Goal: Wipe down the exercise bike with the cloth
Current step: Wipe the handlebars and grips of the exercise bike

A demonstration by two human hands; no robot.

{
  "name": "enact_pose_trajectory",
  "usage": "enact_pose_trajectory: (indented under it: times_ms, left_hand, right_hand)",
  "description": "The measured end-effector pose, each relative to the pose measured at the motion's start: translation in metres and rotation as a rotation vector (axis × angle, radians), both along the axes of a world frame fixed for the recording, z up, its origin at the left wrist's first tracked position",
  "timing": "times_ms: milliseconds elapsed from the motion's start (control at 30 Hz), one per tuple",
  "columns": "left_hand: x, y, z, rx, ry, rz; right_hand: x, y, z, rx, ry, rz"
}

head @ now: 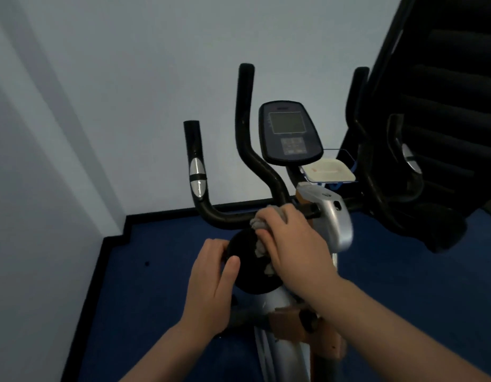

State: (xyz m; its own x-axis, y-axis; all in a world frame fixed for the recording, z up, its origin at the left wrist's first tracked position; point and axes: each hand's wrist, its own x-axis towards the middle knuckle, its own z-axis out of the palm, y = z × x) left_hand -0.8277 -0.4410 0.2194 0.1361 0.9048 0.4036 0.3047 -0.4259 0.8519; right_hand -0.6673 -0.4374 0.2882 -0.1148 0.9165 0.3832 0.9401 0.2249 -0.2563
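The right hand [291,241] grips the bunched grey cloth [259,224] against the exercise bike [332,216] where the handlebar meets the silver stem, while the left hand [214,282] pinches the black round knob [247,260] just below. To do this well, it seems best to steady the knob and drag the cloth firmly round it and along the bar.

The console [290,132] is sitting at twelve o'clock above the knob [249,264]; the tray [329,170] is lying at three o'clock of the console, the handlebar [196,172] standing at nine.

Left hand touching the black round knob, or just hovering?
Touching. Head view: left hand has its thumb and fingers on the black knob rim, no gap visible.
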Motion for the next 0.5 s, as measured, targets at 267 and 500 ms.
enact_pose_trajectory:
  times_ms: [267,500]
  left_hand:
    - [0.005,-0.003,-0.001,-0.048,-0.072,0.041]
    - [0.018,-0.007,-0.005,-0.058,-0.154,0.141]
  right_hand:
    - [0.039,-0.012,-0.016,0.166,-0.078,0.399]
    - [0.027,0.007,0.007,0.210,0.134,0.552]
